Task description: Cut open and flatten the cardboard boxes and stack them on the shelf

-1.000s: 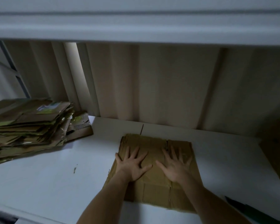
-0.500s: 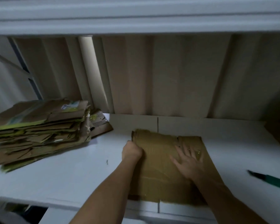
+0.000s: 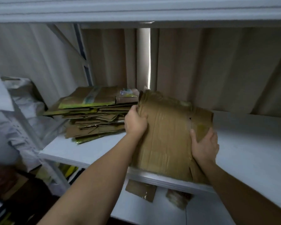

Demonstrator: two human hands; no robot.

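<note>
Head view: both my hands grip a flattened cardboard box (image 3: 167, 133) over the white shelf (image 3: 250, 143).
My left hand (image 3: 135, 121) clamps its 9 o'clock edge, my right hand (image 3: 205, 146) its 3 o'clock edge, thumb on top. It tilts, far end raised, near end on the shelf lip. At 10 o'clock lies the stack of flattened boxes (image 3: 94, 114).

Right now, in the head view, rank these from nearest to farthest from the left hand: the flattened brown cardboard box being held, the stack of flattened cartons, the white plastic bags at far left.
1. Flattened brown cardboard box: gripped by left hand.
2. Stack of flattened cartons: just left.
3. White plastic bags: far left, beyond the shelf.
</note>
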